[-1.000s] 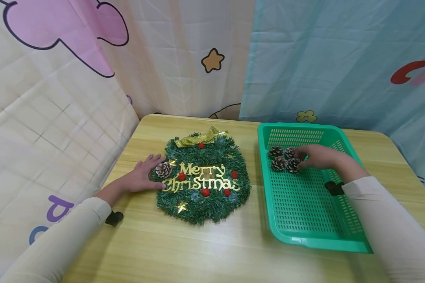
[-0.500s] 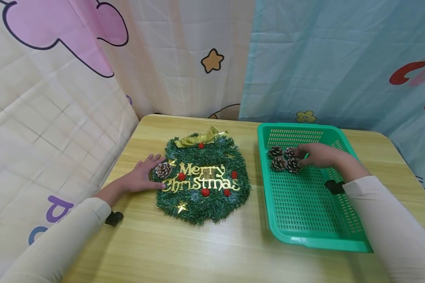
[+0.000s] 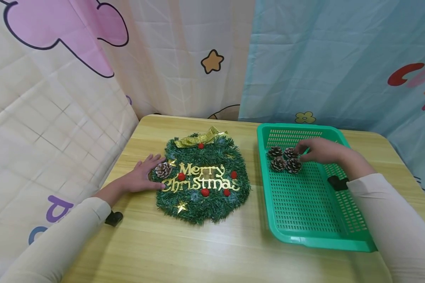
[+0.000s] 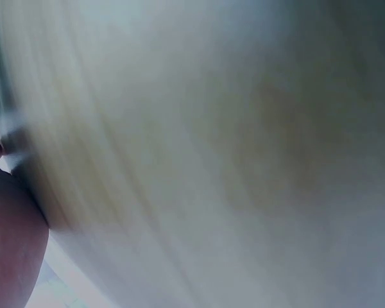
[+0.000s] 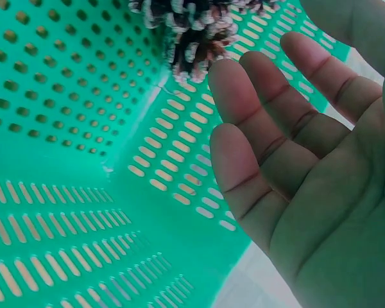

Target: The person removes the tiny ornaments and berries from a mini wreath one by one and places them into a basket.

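Observation:
A green wreath (image 3: 207, 208) with golden "Merry Christmas" lettering (image 3: 207, 171) lies flat on the table. A frosted pine cone (image 3: 163, 169) sits at its left side. My left hand (image 3: 139, 179) rests there with fingers spread, fingertips beside that cone and thumb at the lettering's left end. Several pine cones (image 3: 278, 164) are bunched at the back left inside a green plastic basket (image 3: 263, 188). Over the basket my right hand (image 3: 324, 152) is just right of these cones. In the right wrist view its loosely bent fingers (image 5: 234, 157) hold nothing, below a cone (image 5: 199, 38).
The wooden table (image 3: 205, 251) carries both wreath and basket. A gold ribbon (image 3: 198, 138) tops the wreath, with red berries and gold stars among its green tinsel. Printed curtains (image 3: 304, 59) hang behind and to the left. The left wrist view is mostly blurred tabletop (image 4: 179, 160).
My right hand has shifted slightly right and lifted back from the cones in the basket. The left hand, the wreath and the pine cones have stayed in place.

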Tool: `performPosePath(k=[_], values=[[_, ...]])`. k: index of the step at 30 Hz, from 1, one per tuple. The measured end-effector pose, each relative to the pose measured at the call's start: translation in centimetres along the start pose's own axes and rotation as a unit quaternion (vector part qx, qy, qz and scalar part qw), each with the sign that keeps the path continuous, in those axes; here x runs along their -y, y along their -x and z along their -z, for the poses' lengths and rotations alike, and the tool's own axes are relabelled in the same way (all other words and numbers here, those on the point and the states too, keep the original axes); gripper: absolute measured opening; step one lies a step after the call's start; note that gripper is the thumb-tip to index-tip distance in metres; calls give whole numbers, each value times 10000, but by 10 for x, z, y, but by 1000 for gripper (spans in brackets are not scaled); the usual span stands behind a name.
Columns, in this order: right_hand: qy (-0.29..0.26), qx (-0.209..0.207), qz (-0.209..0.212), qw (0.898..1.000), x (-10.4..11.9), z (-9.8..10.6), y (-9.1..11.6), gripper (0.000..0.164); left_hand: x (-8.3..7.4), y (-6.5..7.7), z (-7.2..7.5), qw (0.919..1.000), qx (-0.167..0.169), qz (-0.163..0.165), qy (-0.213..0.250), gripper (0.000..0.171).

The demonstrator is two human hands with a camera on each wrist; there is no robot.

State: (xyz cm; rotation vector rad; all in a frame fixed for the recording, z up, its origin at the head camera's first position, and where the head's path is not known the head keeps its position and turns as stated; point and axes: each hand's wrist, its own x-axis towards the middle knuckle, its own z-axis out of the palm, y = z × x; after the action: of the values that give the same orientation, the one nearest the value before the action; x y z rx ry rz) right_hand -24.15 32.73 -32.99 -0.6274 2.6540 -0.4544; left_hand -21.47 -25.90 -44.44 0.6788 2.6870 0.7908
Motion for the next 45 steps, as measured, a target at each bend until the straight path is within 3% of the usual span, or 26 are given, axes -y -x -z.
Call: performPosePath(k=[15, 31, 45], values=[[-84, -109, 210, 9997, 34, 10, 2, 23, 0, 0, 1, 10000, 28, 26, -35, 101], [18, -233, 498, 9985, 73, 16, 1, 28, -1, -1, 0, 10000, -12, -31, 17, 99], [88, -367, 773, 9963, 93, 14, -3, 27, -1, 0, 1, 10000, 20, 1, 46, 100]])
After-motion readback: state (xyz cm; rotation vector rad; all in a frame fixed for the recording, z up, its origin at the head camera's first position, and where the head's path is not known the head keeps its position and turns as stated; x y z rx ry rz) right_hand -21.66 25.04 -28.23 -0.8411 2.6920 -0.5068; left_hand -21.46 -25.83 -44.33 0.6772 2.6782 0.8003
